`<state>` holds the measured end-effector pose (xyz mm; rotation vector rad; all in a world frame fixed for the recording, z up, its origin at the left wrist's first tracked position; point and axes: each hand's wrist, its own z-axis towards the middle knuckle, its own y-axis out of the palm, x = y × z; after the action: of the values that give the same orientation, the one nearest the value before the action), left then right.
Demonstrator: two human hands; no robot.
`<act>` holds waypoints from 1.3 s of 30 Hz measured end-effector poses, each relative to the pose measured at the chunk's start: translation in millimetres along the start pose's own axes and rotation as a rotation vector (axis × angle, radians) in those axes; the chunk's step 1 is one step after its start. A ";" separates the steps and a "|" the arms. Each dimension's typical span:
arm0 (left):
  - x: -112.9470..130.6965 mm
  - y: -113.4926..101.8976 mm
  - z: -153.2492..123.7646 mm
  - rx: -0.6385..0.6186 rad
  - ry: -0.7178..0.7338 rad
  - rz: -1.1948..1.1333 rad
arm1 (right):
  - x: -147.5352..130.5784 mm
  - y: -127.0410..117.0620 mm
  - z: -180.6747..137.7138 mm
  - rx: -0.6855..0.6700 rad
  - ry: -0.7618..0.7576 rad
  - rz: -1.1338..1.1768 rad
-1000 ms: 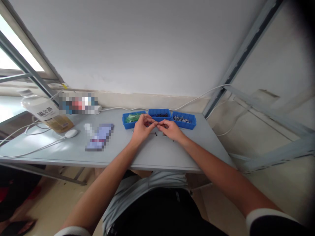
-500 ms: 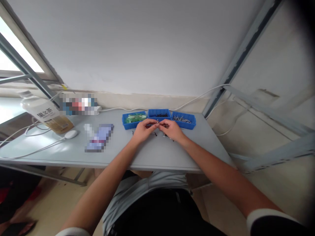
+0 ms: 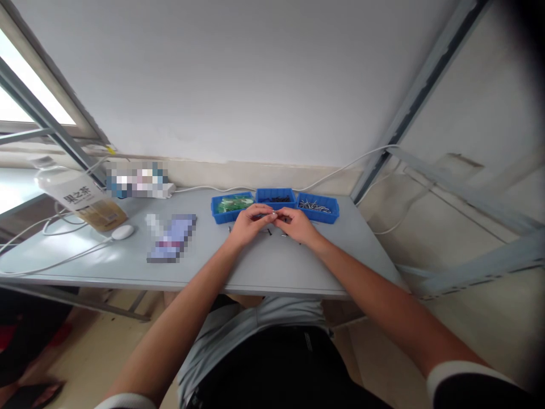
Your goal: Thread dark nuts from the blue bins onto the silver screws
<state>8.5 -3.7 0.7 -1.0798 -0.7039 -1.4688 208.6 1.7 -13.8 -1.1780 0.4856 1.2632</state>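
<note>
My left hand (image 3: 252, 222) and my right hand (image 3: 297, 224) meet fingertip to fingertip above the desk, just in front of three blue bins. Both are closed in a pinch around a tiny shiny piece (image 3: 274, 213), too small to name. The left blue bin (image 3: 232, 217) holds green plastic packets (image 3: 235, 203). Dark small parts (image 3: 276, 199) lie in the middle blue bin (image 3: 275, 192). In the right blue bin (image 3: 326, 216) are silver screw-like pins (image 3: 313, 205). Several loose screw-like pieces (image 3: 284, 234) lie on the desk below and between my hands, partly hidden by them.
On the grey desk (image 3: 264, 267), a blurred-out phone-shaped object (image 3: 174, 237) lies to the left. A tea bottle (image 3: 85, 199) leans farther left, beside a round white device (image 3: 122, 232) with a cable. Metal frame posts (image 3: 417, 102) border the desk. Another person's foot (image 3: 45, 393) shows at lower left.
My hands stay nearly in place, with the fingertips shifting slightly around the small piece. Its shiny end shows more clearly now. The bins have not moved.
</note>
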 end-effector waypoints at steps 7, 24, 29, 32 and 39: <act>0.5 -0.5 -1.1 -0.029 -0.006 0.025 | 4.4 -0.9 0.1 -0.012 0.032 0.018; -4.8 -3.8 0.2 0.036 -0.018 0.092 | -2.4 3.8 -2.3 -0.153 0.081 0.037; -7.8 -4.3 1.0 0.039 -0.036 0.140 | -5.2 5.4 -3.9 -0.167 0.059 0.028; -7.3 -4.2 1.1 0.033 -0.039 0.153 | -5.3 5.1 -4.5 -0.167 0.052 0.012; -1.5 -3.2 -0.5 -0.013 -0.025 0.065 | -1.8 -2.2 -1.1 -0.115 0.083 0.002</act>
<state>5.2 -2.9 -0.4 -1.1227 -0.6720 -1.4081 210.4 0.2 -11.8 -1.3316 0.4805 1.2614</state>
